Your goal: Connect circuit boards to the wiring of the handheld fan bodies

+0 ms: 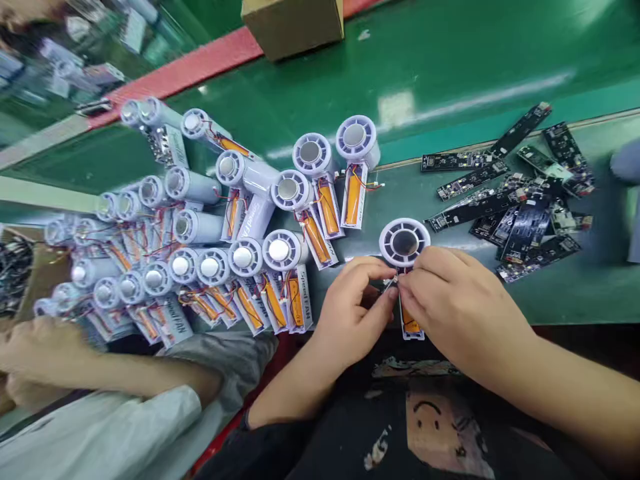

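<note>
A pale lilac handheld fan (405,241) lies before me at the table's front edge, its round grille facing up and its handle open over an orange battery (411,323). My left hand (357,303) pinches a small white wire connector (395,279) between thumb and index finger, just below the fan head. Close against it, my right hand (453,300) lies over the upper handle, fingers closed together; what its fingertips grip is hidden. Both hands' fingertips nearly meet over the handle.
Several open fans (287,190) with orange batteries and loose wires stand in rows at left. Black circuit boards (525,207) lie piled at right. A cardboard box (293,27) sits on the green surface at the back. A co-worker's arm (125,377) reaches in at lower left.
</note>
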